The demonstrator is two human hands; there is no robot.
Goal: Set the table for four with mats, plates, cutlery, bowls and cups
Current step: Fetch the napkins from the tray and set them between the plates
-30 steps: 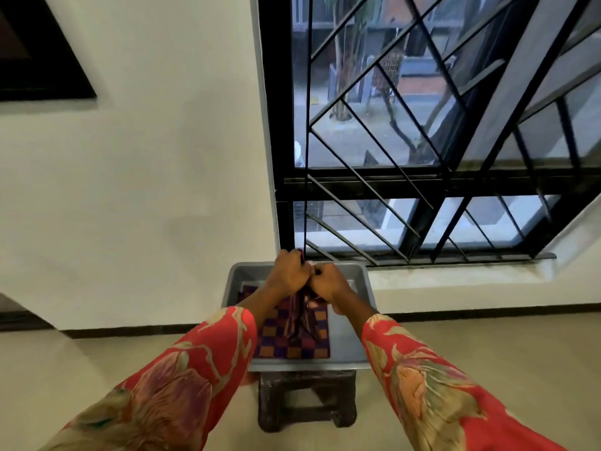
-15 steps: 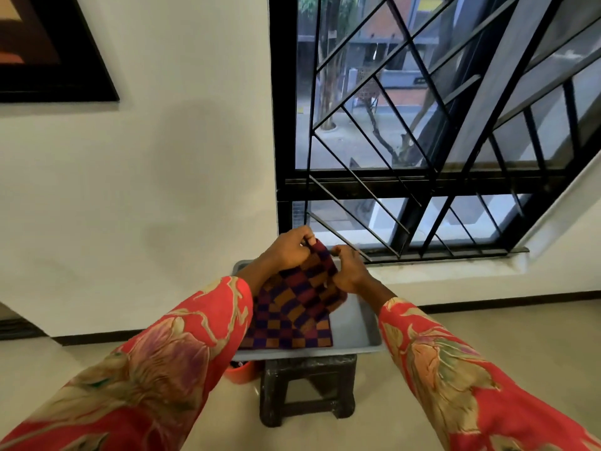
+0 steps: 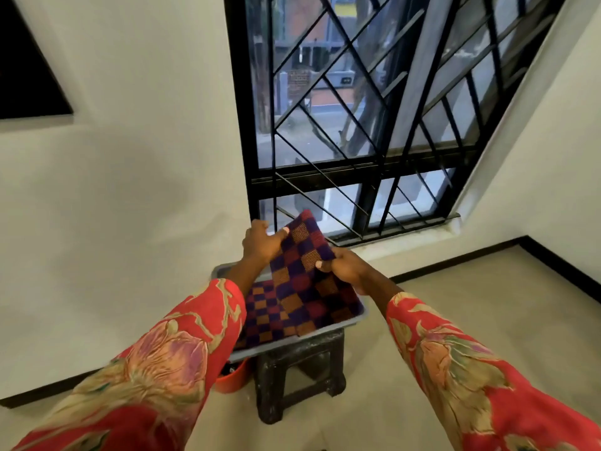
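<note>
Both hands hold 1 checkered mat (image 3: 304, 271), lifted and tilted above grey tray (image 3: 361, 315). Left hand (image 3: 260, 244) pinches mat's upper left edge, thumb on top. Right hand (image 3: 344, 268) grips right edge, thumb pressed on cloth. Mat's lower end reaches down to tray. More checkered mats (image 3: 263, 315) lie flat in tray, partly under lifted mat. Tray rests on dark stool (image 3: 299, 375) below barred window (image 3: 357, 125). Orange container (image 3: 232, 380) on floor beside stool, mostly hidden by left sleeve (image 3: 156, 369).
</note>
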